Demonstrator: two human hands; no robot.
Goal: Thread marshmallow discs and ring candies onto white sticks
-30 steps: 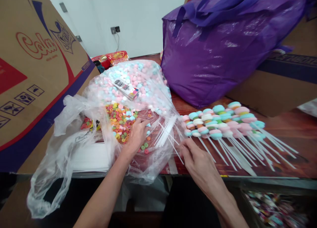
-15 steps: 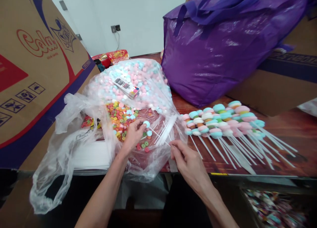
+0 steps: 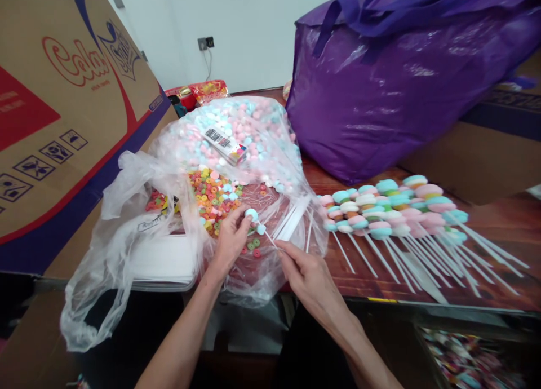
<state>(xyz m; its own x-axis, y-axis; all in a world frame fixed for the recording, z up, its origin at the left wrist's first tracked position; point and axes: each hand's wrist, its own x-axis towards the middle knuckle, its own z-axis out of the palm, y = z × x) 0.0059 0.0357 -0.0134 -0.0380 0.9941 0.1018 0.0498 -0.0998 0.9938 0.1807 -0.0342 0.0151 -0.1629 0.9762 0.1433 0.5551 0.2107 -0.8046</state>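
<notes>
Between the fingertips of my left hand is a pale blue marshmallow, which sits at the upper end of a thin white stick. My right hand pinches that stick near its lower end. Both hands are over a clear plastic bag on the table. Just behind my left hand lie small ring-shaped candies in red, orange, yellow and green. Loose white sticks lie right of the marshmallow. Farther back, pink, blue and white marshmallows fill the bag.
Finished-looking marshmallow skewers lie in rows on the right of the wooden table. A purple bag stands behind them. A large cardboard box leans at left, beside white sheets and a crumpled plastic bag.
My right hand has moved left and now holds the stick's lower end, closer to my left hand. The whole view has shifted slightly.
</notes>
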